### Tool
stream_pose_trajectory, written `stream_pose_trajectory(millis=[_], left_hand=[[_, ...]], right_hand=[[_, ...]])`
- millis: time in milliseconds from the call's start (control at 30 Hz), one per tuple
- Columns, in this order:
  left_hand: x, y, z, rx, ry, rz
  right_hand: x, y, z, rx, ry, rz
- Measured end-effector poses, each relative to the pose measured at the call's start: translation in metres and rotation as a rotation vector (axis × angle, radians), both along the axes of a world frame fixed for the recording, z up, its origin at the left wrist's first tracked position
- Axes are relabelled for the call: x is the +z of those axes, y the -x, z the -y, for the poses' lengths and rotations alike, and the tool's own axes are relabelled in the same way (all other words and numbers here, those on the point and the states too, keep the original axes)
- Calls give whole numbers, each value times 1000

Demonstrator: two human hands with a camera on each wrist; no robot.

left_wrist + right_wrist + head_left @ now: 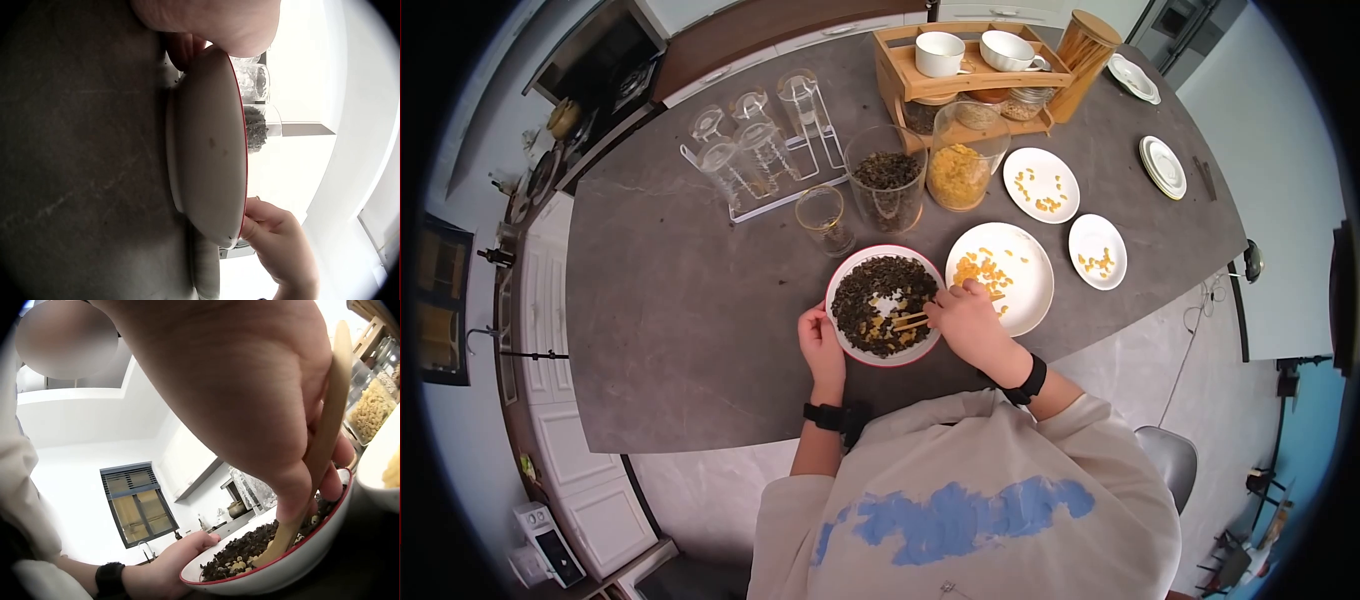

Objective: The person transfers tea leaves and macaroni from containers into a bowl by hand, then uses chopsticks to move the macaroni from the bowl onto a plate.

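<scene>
A white bowl (836, 335) with a red rim stands near the table's front edge, filled with dark seed-like pieces (870, 285) and some yellow pasta pieces among them. My left hand (820, 345) grips the bowl's left side, thumb near the rim and fingers under its outer wall. Wooden tongs (334, 406) are pinched in my right hand (972, 325), which is over the bowl's right edge. Their tips (908, 321) reach down into the mix, by the yellow pieces. Right of the bowl, a white plate (1032, 290) bears loose yellow pasta, partly covered by my right hand.
Behind the bowl stand a small glass (820, 208), a jar of dark pieces (887, 180) and a jar of yellow pasta (960, 177). Two smaller plates, one round plate (1055, 165) and another plate (1112, 235), hold pasta. A glass rack (790, 200) and wooden shelf (890, 60) are farther back.
</scene>
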State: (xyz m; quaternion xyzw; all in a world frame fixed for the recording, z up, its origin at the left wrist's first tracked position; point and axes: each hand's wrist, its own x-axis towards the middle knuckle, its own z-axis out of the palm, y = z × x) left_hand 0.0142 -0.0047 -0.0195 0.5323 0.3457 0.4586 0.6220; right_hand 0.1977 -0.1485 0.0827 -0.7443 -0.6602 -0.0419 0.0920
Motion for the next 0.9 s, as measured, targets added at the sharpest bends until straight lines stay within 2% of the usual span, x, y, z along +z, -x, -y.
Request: stream_pose_trajectory(millis=[233, 533, 633, 767, 900], left_hand=[[2, 0, 0, -10, 2, -1], [-3, 1, -1, 7, 0, -7], [-3, 2, 0, 1, 10, 3], [-2, 1, 0, 18, -21, -20], [1, 1, 0, 15, -39, -26]], right_hand=[[-2, 2, 0, 21, 31, 37], [3, -8, 12, -43, -65, -67], [13, -19, 26, -130, -94, -127], [17, -43, 54, -283, -36, -68], [10, -56, 74, -422, -42, -102]])
